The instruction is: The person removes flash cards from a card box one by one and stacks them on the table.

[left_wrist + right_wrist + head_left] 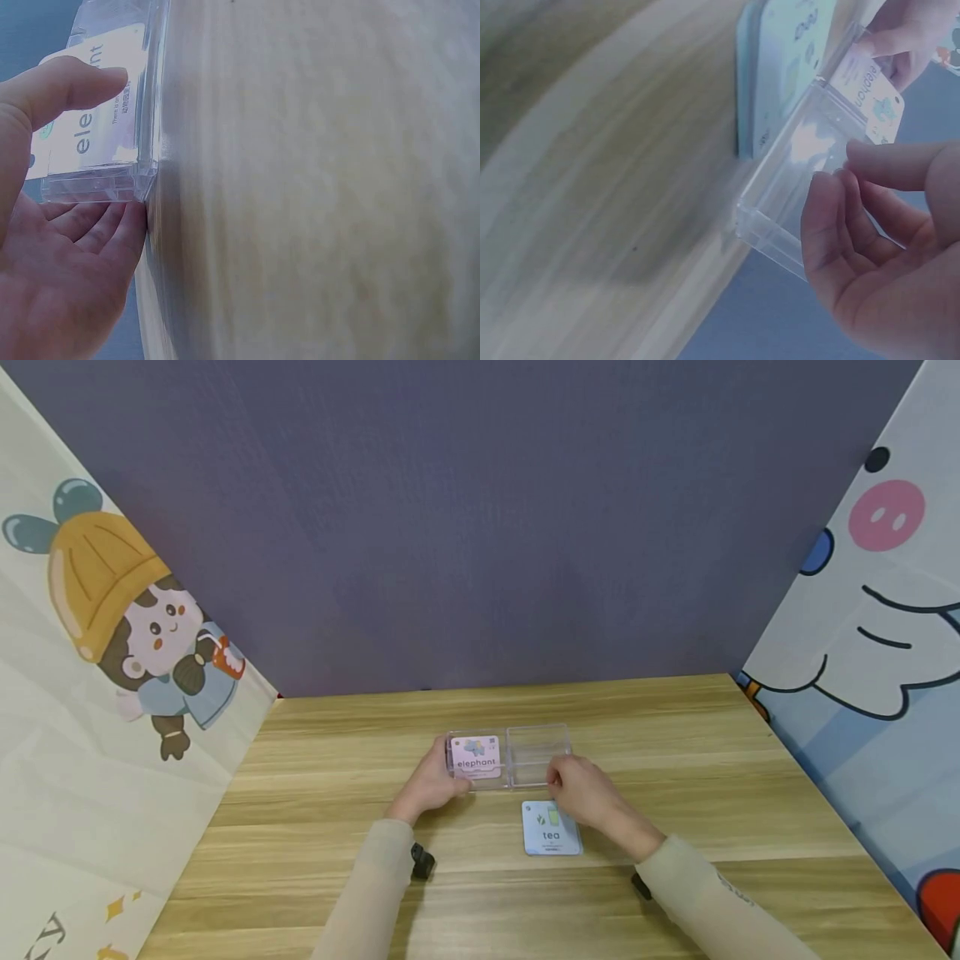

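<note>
A hinged clear plastic card case (538,757) lies opened out on the table, its two halves side by side. The left half holds a pink elephant card (476,758). My left hand (433,783) grips that half at its outer end, thumb over the card's face in the left wrist view and fingers along the case's end. At the outer edge of the bare right half is my right hand (585,789), its fingers loosely bent and the thumb apart from them (885,240), nothing seen between. Just in front lies a stack of pale blue cards (552,839), a tea card on top.
The wooden table (315,827) reaches back to a dark grey-blue panel (480,527). Printed cartoon sheets stand along both sides, a child in a yellow hat (112,577) on the left and a pink-snouted figure (887,516) on the right.
</note>
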`<state>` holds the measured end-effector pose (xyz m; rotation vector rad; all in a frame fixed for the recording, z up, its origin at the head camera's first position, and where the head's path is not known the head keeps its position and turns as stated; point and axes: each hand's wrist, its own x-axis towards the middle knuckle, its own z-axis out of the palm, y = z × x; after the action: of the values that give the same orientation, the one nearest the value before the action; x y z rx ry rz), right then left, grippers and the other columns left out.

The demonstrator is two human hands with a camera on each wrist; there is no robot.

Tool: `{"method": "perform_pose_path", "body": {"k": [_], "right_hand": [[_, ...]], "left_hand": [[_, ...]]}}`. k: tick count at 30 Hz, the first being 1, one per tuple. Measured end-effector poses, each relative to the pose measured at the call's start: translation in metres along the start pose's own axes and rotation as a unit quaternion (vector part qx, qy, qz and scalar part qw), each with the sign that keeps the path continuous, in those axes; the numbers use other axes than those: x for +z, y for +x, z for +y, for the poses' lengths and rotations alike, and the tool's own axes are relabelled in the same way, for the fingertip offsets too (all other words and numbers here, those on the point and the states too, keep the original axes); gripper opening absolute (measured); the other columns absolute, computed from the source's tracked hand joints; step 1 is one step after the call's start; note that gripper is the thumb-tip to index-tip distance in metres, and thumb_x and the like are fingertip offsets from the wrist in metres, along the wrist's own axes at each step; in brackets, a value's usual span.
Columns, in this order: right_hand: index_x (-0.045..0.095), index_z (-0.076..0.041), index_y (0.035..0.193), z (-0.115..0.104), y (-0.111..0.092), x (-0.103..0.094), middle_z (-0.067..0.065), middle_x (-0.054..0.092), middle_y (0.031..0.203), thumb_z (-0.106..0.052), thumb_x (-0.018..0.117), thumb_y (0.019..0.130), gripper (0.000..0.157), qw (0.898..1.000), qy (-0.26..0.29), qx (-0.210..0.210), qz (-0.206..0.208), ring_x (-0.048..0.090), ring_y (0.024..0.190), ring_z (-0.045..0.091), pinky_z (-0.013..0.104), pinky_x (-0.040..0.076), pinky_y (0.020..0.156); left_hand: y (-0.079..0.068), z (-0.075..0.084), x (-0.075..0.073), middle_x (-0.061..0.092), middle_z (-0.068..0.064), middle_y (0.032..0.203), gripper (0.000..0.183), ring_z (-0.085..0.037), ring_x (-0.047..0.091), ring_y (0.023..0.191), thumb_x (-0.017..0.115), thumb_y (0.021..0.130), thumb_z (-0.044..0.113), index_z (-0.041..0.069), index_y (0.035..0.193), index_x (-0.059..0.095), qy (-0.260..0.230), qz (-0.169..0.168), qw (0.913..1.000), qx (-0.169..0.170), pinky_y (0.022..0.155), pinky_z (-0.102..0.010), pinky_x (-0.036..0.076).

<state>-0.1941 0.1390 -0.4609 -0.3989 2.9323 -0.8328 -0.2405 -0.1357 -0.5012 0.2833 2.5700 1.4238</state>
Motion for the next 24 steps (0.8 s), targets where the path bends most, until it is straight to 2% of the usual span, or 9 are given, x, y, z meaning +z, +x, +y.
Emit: {"method": "perform_pose_path", "body": {"k": [6, 11, 18, 24], "right_hand": [[0.070, -0.005, 0.091, -0.004, 0.002, -0.004, -0.001, 0.060, 0.077, -0.003, 0.068, 0.088, 0.004, 1.000, -0.002, -0.011, 0.014, 0.054, 0.068, 0.014, 0.031, 0.050, 0.062], [0.069, -0.007, 0.091, -0.008, 0.002, -0.007, -0.003, 0.058, 0.075, -0.005, 0.069, 0.088, 0.004, 1.000, 0.003, -0.017, 0.024, 0.053, 0.065, 0.013, 0.030, 0.048, 0.059], [0.068, -0.010, 0.091, -0.014, 0.004, -0.012, -0.002, 0.059, 0.081, -0.008, 0.072, 0.089, 0.005, 0.999, 0.010, -0.025, 0.041, 0.054, 0.070, 0.013, 0.031, 0.049, 0.063], [0.068, -0.009, 0.092, -0.018, 0.008, -0.014, -0.002, 0.058, 0.080, -0.009, 0.074, 0.088, 0.007, 0.997, 0.015, -0.037, 0.059, 0.054, 0.070, 0.013, 0.031, 0.049, 0.063]], "left_hand": [[0.001, -0.001, 0.000, 0.061, -0.012, 0.119, 0.106, -0.023, 0.062, 0.099, 0.080, 0.068, -0.001, -0.001, 0.157, 0.022, 0.005, 0.001, 1.0000, -0.002, 0.100, -0.045, 0.050], [0.002, -0.003, 0.001, 0.061, -0.012, 0.119, 0.105, -0.023, 0.062, 0.099, 0.080, 0.068, -0.001, -0.001, 0.156, 0.023, 0.005, 0.001, 1.0000, 0.002, 0.099, -0.044, 0.050], [0.001, -0.002, 0.001, 0.062, -0.011, 0.119, 0.104, -0.023, 0.063, 0.099, 0.080, 0.068, -0.003, -0.001, 0.156, 0.024, -0.004, -0.001, 1.0000, 0.001, 0.098, -0.043, 0.051], [0.000, -0.001, 0.000, 0.062, -0.013, 0.119, 0.103, -0.025, 0.063, 0.100, 0.080, 0.069, -0.001, -0.002, 0.155, 0.024, -0.002, -0.002, 1.0000, 0.003, 0.098, -0.045, 0.051]]}}
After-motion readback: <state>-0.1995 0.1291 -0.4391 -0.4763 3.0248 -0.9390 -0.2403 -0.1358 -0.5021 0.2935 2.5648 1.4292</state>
